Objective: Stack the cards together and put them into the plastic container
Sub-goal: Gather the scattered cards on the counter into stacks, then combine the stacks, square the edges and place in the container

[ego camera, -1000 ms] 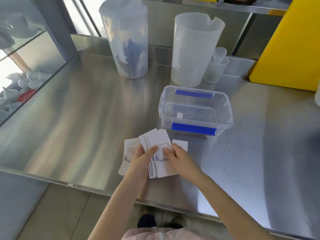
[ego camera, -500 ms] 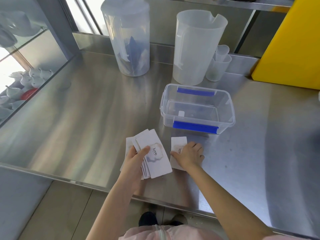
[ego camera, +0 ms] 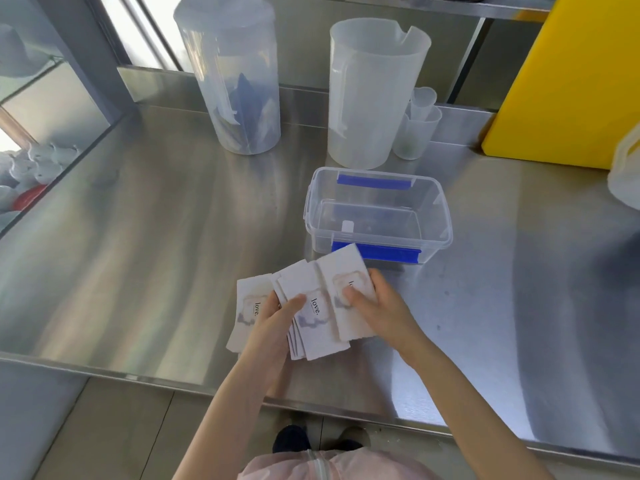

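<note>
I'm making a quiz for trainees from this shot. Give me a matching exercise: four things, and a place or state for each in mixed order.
Things:
1. Container
2. Lidded pitcher
3. Small cups
4. Right hand

Places or states:
A. Stands at the back, something dark blue inside
B. Nested, right of the open pitcher
C. Lidless, blue clips on its long sides
D. Presses a card against the fanned cards in the left hand

Pairs: 1-C, 2-A, 3-B, 4-D

Bright daylight glares off the steel counter [ego camera: 138, 237] (wide-angle edges bend), detail slightly soft
</note>
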Demonstrator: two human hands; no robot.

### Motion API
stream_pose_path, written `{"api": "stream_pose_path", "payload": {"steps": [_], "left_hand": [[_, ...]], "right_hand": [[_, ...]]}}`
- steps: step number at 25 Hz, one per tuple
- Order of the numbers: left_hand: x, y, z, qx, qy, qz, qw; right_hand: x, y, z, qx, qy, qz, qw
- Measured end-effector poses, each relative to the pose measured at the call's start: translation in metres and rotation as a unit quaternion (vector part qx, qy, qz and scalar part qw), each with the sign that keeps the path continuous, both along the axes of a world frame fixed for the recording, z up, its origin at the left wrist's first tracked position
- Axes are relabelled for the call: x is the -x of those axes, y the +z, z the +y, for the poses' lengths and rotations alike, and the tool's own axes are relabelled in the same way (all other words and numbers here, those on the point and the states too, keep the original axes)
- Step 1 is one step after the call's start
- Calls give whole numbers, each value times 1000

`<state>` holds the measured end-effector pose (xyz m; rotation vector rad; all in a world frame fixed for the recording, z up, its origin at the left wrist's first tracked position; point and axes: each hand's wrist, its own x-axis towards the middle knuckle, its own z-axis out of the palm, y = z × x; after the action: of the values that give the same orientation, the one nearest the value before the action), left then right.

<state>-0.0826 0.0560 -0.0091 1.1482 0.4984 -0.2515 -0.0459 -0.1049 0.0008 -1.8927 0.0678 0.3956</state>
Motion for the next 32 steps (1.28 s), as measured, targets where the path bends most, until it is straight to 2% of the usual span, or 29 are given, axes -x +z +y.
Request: {"api": "stream_pose_path", "payload": {"steps": [2,7,9,12,14,16,18,22,24,25,28,32], "left_hand": [[-2,3,-8,23,-16,-13,1000],[-4,0,-18,48,-27,5,998],[-2,-4,-22,41,-37,9,998],[-1,-9,-27,80,-34,5,996],[-3,-14,-29,69,-28,-8,997],[-5,-19,-28,21,-25,-25,999],[-8,-25,-26,-63,-64,-58,994],[-9,-39,-28,-252,-179,-107,945],[-3,-49,-34,-318,-206,-104,920],[1,-53,-37,-332,-211,-105,913],[4,-59,-42,-352,-200,-116,907],[1,-61,-39,-347,-218,-116,905]], "right_hand": [[8,1,7,50,48,-7,998],[18,-11,13,89,46,-15,995],[20,-19,11,74,62,12,995],[27,-25,3,10,32,44,998],[30,-25,-8,14,32,45,998],[29,-21,-24,57,54,18,997],[25,-15,-41,127,80,-38,988],[19,-21,-62,303,134,-160,930],[26,-38,-57,362,155,-175,902],[32,-47,-53,370,151,-170,901],[36,-60,-48,327,104,-164,925],[44,-59,-60,118,-22,-44,992]]}}
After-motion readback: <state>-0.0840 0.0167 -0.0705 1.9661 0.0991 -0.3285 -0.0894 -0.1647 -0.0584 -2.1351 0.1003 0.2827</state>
